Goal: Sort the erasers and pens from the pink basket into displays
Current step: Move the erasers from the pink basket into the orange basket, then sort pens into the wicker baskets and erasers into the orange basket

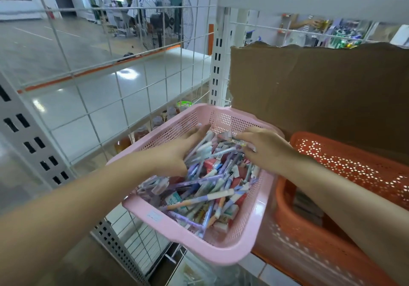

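A pink basket [155,213] of glossy plastic, squarish with a rounded rim and walls pierced by fine rows of holes, is holding a heaped tangle of slim pens [218,196] and small blocky erasers [231,211], too many to count. Two hands are reaching into it. The left hand [177,153] is lying with its fingers straight and loose, fingertips touching pens near the far wall. The right hand [265,146] is bending its fingers down onto the pens beneath them; whether it is gripping any cannot be told. Right of that hand, one orange basket [345,175] with larger round holes is sitting just beside the pink rim. Beyond the fingertips a torn cardboard sheet [309,91] is standing. Left of the left hand, a white wire grid [88,86] is closing that side.
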